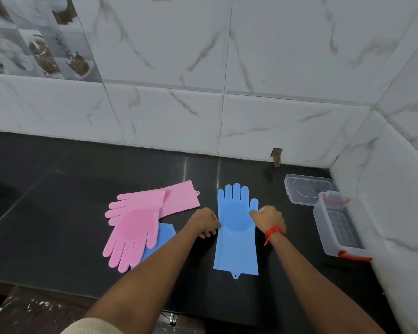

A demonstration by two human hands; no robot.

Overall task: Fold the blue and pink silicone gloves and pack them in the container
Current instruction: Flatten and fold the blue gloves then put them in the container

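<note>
A flat blue silicone glove (pixel 235 227) lies on the dark polished stone counter (pixel 58 201), fingers toward 12 o'clock, cuff toward 6. The left hand (pixel 204 221) pinches its 9 o'clock edge at the palm; the right hand (pixel 268 219), a red thread (pixel 273 233) at its wrist, pinches the 3 o'clock edge below the thumb. At 9 o'clock, two pink silicone gloves (pixel 135 220) overlap a second blue glove (pixel 165 231). At 3 o'clock stands the clear plastic container with red latches (pixel 340 225), its clear lid (pixel 307 189) just beyond.
</note>
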